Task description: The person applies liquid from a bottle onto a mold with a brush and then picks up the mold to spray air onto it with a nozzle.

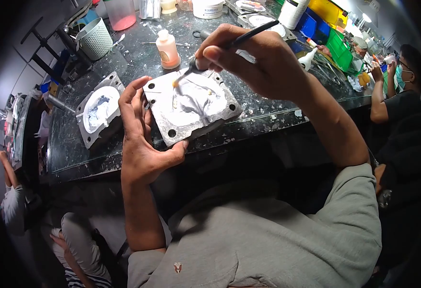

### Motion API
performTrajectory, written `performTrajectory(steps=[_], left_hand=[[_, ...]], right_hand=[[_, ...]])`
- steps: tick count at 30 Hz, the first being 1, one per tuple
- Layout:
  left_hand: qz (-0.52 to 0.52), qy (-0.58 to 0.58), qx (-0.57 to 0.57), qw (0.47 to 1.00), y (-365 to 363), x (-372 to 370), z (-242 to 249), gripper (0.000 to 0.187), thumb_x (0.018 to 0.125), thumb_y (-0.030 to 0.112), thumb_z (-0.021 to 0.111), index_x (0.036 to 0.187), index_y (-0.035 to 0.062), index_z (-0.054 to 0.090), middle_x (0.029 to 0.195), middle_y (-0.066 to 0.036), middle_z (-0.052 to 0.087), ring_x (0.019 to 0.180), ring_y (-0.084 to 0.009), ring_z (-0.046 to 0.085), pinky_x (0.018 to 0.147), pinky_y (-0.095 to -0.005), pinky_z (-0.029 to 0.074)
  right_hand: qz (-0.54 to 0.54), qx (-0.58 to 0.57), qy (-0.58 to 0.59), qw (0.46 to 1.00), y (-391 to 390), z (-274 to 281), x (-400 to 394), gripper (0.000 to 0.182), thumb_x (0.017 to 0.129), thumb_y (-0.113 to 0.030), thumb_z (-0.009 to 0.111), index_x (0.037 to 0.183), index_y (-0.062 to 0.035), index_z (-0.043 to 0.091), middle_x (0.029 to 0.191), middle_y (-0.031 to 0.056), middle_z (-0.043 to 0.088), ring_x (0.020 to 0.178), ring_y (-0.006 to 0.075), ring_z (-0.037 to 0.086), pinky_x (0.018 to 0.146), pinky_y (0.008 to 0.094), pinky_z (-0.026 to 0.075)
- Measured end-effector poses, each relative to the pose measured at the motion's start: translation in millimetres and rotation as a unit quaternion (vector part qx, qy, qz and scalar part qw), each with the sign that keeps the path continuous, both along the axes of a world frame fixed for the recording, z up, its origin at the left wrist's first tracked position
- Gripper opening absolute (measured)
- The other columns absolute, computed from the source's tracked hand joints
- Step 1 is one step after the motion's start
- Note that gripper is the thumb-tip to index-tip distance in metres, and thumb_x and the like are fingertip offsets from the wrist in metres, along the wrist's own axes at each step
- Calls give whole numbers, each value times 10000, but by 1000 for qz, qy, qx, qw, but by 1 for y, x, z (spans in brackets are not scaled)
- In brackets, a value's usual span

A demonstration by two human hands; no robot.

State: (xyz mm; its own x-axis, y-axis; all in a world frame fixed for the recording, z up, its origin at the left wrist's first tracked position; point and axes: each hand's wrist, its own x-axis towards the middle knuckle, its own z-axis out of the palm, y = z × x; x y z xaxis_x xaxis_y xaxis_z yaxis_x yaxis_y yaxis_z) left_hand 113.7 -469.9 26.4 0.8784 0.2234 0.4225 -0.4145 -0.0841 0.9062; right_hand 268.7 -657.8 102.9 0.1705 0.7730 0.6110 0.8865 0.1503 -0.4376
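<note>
My left hand [143, 151] grips the near-left side of a metal flask half [161, 126], thumb along its front edge and fingers at its far-left side. White plaster with a moulded hollow [205, 103] fills the flask half, which has round holes at its corners. My right hand [265, 65] pinches a slim brush with a dark handle [254, 33]. Its yellowish tip reaches down to the plaster's far-left part. Just behind the flask half stands a small bottle of pink liquid [166, 50]. Left of my left hand lies another plaster-filled flask half [87, 128].
On the black, plaster-specked bench [268, 127] stand a grey woven basket [94, 38], a pink-bottomed container [119, 14] and a white tub [207, 9]. Coloured bins [337, 50] line the back right. Another person [402, 91] works at the right; others sit at left.
</note>
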Motion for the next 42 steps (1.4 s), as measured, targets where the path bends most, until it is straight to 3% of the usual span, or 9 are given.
performTrajectory(steps=[4,6,8,11,18,28,34,40,42], left_hand=[[0,2,-2,1000,0,0,0,1047,578,-15,720,1480,80,197,1393,-203,379,1317,-276,437,1150,-394,354],[-1,3,-3,1000,0,0,0,1048,580,-16,722,1481,80,197,1393,-203,376,1316,-277,438,1152,-396,353],[-2,4,-4,1000,0,-1,-1,1048,582,-17,724,1482,80,196,1394,-203,374,1316,-279,439,1153,-397,351],[-9,-3,-7,1000,1,0,-1,1048,585,-20,724,1485,80,195,1406,-208,362,1317,-280,439,1158,-397,342],[-16,-2,2,1000,2,-1,-2,1059,585,-16,729,1491,82,189,1431,-216,340,1334,-277,424,1165,-388,325],[-16,2,5,1000,-1,-3,-1,1036,589,-7,745,1479,64,218,1409,-203,364,1319,-277,436,1142,-389,362],[253,-53,379,888,-23,-19,-16,1216,518,451,986,1449,30,327,1372,-135,423,1283,-264,434,1087,-391,356],[188,33,118,975,-26,-6,-5,1093,772,567,813,1478,-42,243,1434,-233,374,1286,-316,460,1079,-420,388],[109,137,-89,980,-19,4,11,900,958,593,544,1521,-53,270,1559,-241,321,1480,-301,281,1207,-402,188]], right_hand=[[-32,34,-114,992,1,-11,4,190,1018,-118,575,1053,38,679,924,100,714,875,178,712,743,295,552],[19,36,40,998,-1,-13,3,144,987,-124,613,986,5,676,923,136,698,799,268,712,714,323,550],[-21,33,-49,998,-1,-12,3,157,996,-125,603,964,3,689,944,115,697,789,225,707,714,309,549],[99,14,163,982,2,-16,-6,210,1028,-162,564,991,-5,698,937,65,704,801,151,688,710,291,550],[101,-71,252,960,-13,6,-10,258,1041,-175,549,1081,59,649,930,101,698,845,130,667,756,279,554],[47,-3,99,994,-13,4,-19,243,1031,-221,567,996,8,639,798,64,697,692,154,681,645,300,558],[-62,103,147,982,-35,0,-36,250,1004,-136,500,900,20,665,742,43,661,602,59,570,550,203,448],[-66,78,109,989,-64,-29,-18,276,1023,-163,475,960,33,659,793,52,664,632,65,572,573,211,463],[-75,66,153,983,-67,-28,-14,292,1031,-175,464,967,32,660,789,47,663,639,62,569,582,212,469]])
